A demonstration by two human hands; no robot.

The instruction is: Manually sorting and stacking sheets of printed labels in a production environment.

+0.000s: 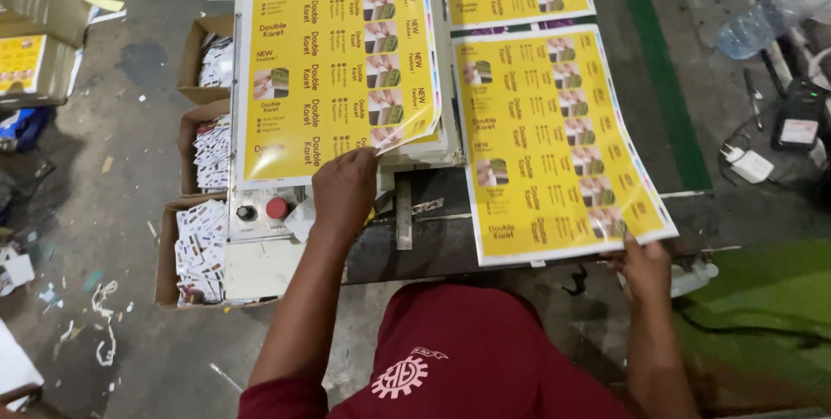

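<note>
The person is standing over a cutting machine [415, 237], handling large yellow printed sheets. The stack [338, 55] is lying on the machine bed, reaching up and away from the left hand [344, 190], whose fingers are pressing its near corner, curled over the edge; whether they are pinching a sheet cannot be told. A single sheet [554, 142] is spreading up from the right hand [645, 267], which is clamping its near edge, thumb on top. This looks like the squaring step: the loose sheet is needing to slide left against the stack. A red button [277, 208] is sitting just left of the left hand; boxes [201, 250] of cut cards are standing further left.
</note>
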